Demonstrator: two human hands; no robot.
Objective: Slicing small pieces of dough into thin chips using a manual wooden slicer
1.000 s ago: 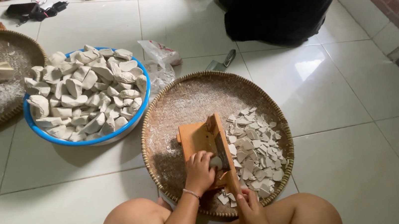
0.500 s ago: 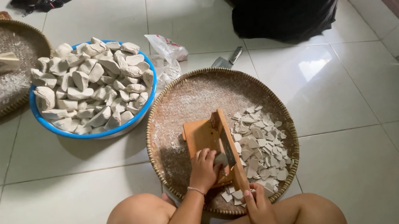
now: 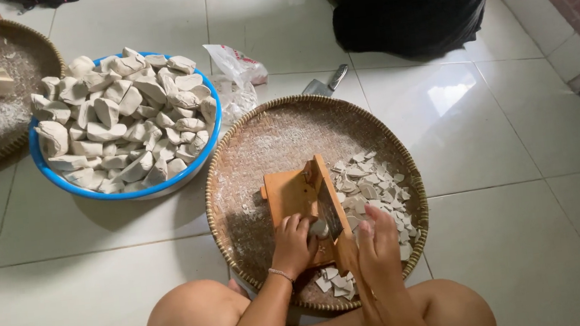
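Person sitting on the tiled floor (image 3: 99,279), knees apart, both forearms reaching forward into a round woven tray (image 3: 235,191) right in front of them. The left hand (image 3: 293,243) is curled down with the fingers bent, pressing a small pale chunk (image 3: 318,229) against the wooden slicer (image 3: 305,201), so it's closed around that chunk, thin bracelet on the wrist. The right hand (image 3: 376,248) sits just beside it on the slicer's right side, fingers together and pointing forward. It looks like it's gripping the handle of the blade there, but the hand hides that part, so I can't tell for sure.

The slicer is an orange-brown wooden block with a raised upright edge, lying a bit tilted near the middle of the tray, toward the person's edge. To its right there's a pile of thin whitish slices (image 3: 373,190) spread toward the tray's right rim, and a few more at the near edge between the hands.

Left of the tray, just beside it, a blue basin (image 3: 133,192) heaped with chunky pale pieces (image 3: 125,123). Further left, another woven tray (image 3: 37,53) with a wooden slicer on it. A crumpled plastic bag (image 3: 236,74) lies between basin and tray, and a cleaver (image 3: 328,82) sits at the tray's far edge.
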